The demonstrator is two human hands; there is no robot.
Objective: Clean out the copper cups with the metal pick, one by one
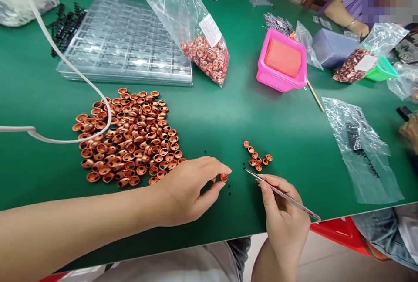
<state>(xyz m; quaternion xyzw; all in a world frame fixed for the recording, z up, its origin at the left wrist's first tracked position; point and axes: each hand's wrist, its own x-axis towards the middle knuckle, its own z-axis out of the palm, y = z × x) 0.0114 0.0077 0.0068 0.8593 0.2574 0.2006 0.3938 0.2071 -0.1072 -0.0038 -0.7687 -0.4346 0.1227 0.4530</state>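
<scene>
Between the thumb and fingers of my left hand [192, 190] is a small copper-coloured cup-shaped part [223, 177]. My right hand [287, 212] grips metal tweezers [284, 195], their tip pointing left, close to a tiny black piece [244, 168] on the green table. More tiny black bits [229, 189] lie just beside the held part. Past the tweezers, a small cluster of copper parts [257, 160] sits on the tabletop. A large pile of the same copper parts [130, 138] spreads beyond my left hand.
A white cable [70, 62] hangs across the left. Behind the pile are stacked clear trays [127, 38] and a plastic bag of copper parts [209, 55]. A pink basket [282, 83] stands further right, near a clear bag with black parts [362, 155]. Other people sit around the table.
</scene>
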